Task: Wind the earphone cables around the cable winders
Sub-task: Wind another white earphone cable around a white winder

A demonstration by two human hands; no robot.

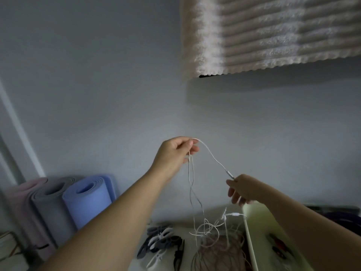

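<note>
Your left hand [173, 151] pinches the thin white earphone cable [211, 155] high between thumb and fingertips. Your right hand [244, 190] pinches it lower right, at the inline remote [229, 174]. Draw it free slowly (its tail lies tangled below, nearer you). The held span slopes down rightward, and the rest hangs roughly vertical.

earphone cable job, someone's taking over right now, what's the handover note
Left hand: raised, pinching the white earphone cable at its highest point.
Right hand: lower, pinching the same cable just below its inline remote.
The rest of the cable hangs down into a tangle on the table. The cable winders lie in a pile left of it, none in hand.
Done: one cable lifted, partly drawn out.
Left: free it from the tangle, wind it on a winder, then the rest.
</note>
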